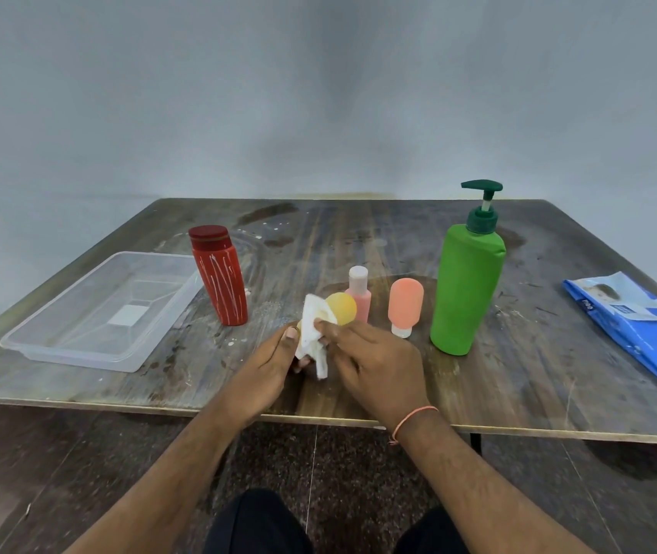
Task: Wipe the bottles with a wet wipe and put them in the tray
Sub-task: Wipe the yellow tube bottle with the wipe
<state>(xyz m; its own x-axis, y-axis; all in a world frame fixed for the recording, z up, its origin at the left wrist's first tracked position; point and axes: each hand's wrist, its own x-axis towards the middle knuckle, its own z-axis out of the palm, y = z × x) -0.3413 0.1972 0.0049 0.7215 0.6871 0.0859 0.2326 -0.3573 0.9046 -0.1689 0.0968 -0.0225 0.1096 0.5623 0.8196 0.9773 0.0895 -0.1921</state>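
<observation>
A small yellow bottle (343, 307) is held over the table's front middle by my left hand (275, 363), which grips its lower end. My right hand (375, 359) presses a white wet wipe (313, 333) against the bottle's side. The clear plastic tray (91, 313) sits at the left with no bottle in it. A red bottle (221, 275) stands next to the tray's right edge. Behind my hands stand a small pink bottle (360, 291), an orange tube bottle (405, 305) on its cap, and a tall green pump bottle (466, 285).
A blue pack of wet wipes (634, 325) lies near the table's right edge. The worn wooden table (319, 233) has its front edge just under my wrists. A grey wall stands behind it.
</observation>
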